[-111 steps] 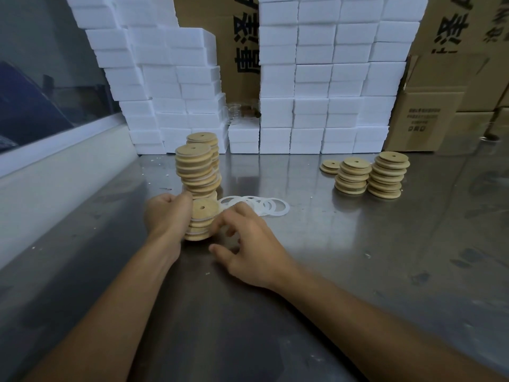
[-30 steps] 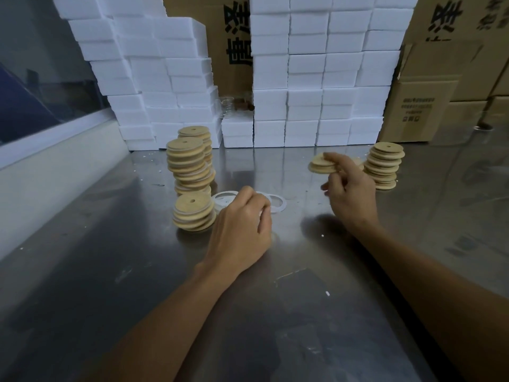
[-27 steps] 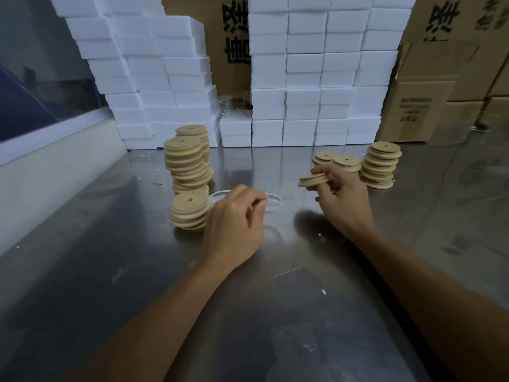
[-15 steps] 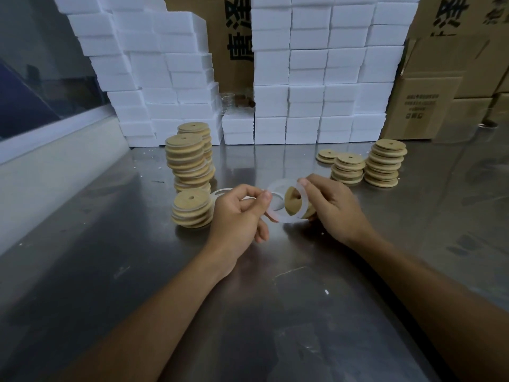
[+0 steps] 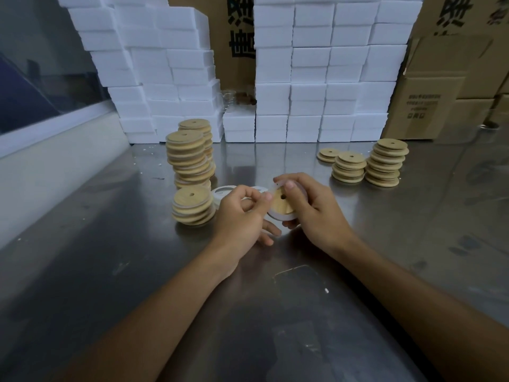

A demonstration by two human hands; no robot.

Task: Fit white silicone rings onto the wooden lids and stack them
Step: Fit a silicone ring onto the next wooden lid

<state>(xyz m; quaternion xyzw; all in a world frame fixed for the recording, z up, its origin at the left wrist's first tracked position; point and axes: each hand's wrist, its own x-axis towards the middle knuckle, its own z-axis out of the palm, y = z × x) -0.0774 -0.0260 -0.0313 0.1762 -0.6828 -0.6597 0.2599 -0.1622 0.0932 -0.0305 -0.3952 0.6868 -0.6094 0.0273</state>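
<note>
Two walls of white foam blocks [image 5: 316,78] and cardboard boxes [image 5: 429,106] close off the far edge of the steel table [image 5: 137,271]; near half is open room. Ringed stacks [image 5: 190,158] left, bare lid stacks [image 5: 382,164] right, spare rings [image 5: 223,191] between. Versus 0.5 s ago: ring is no longer loose in front, it's now around the wooden lid [image 5: 282,204]. Right hand [image 5: 316,213] cups the lid, left hand [image 5: 242,216] pinches the white ring [image 5: 281,216] at its edge, probably not fully seated, blurred.
</note>
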